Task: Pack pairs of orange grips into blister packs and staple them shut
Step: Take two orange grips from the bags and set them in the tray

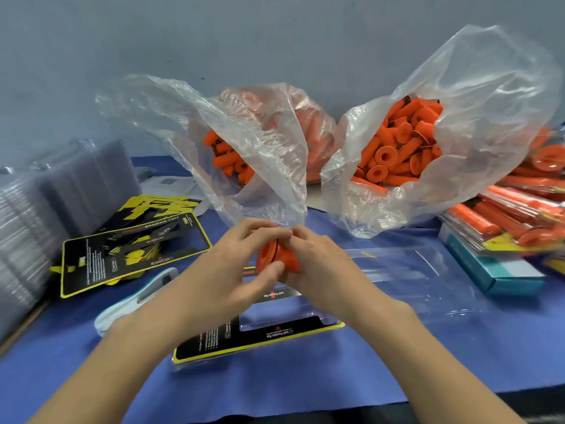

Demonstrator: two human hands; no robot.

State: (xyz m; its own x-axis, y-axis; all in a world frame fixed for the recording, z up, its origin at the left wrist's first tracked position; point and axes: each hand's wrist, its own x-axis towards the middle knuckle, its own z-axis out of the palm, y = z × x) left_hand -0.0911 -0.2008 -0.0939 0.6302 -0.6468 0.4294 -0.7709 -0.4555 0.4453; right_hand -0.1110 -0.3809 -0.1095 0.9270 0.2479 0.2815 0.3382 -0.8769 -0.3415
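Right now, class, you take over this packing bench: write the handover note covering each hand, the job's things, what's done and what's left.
Left hand and right hand both hold an orange grip above the open blister pack; fingers hide whether it is one or two.
The pack holds its card; no grips show in it; its clear lid lies open rightward.
Loose grips sit in two bags behind.
Done: finished packs stacked at right.
Left: seat the pair, close, staple. The pale blue tool, likely the stapler, lies under the left forearm.
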